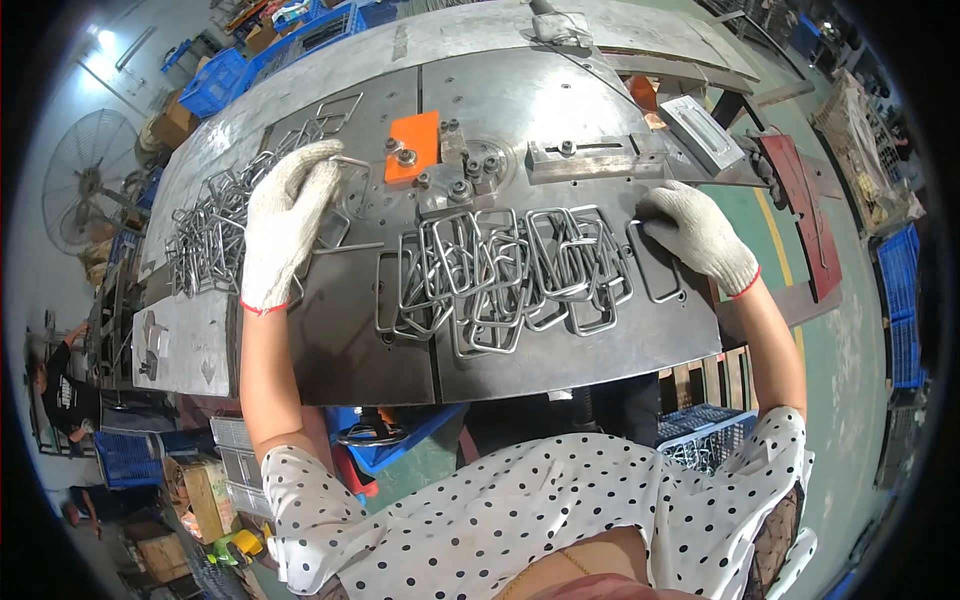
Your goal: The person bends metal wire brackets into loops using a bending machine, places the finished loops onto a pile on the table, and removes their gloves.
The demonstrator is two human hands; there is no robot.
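Note:
My left hand [292, 222], in a white knit glove with a red cuff, is closed on a bent metal rod [350, 246] whose open ends stick out to the right. At its left lies a tangled pile of bent rods [212, 235]. My right hand [703, 236], gloved the same way, has its fingers curled at the top of a rectangular wire loop [660, 298] near the table's right side. Between my hands a heap of rectangular wire loops [480, 270] lies on the steel table [560, 375]. The fingertips of both hands are partly hidden.
Beyond the heap, a bolted bending fixture [460, 185] with an orange plate [412, 145] is fixed to the table. A slotted metal bar [597, 158] sits right of it, and a grey block [702, 133] farther right. Below the table edge is a blue basket [705, 425].

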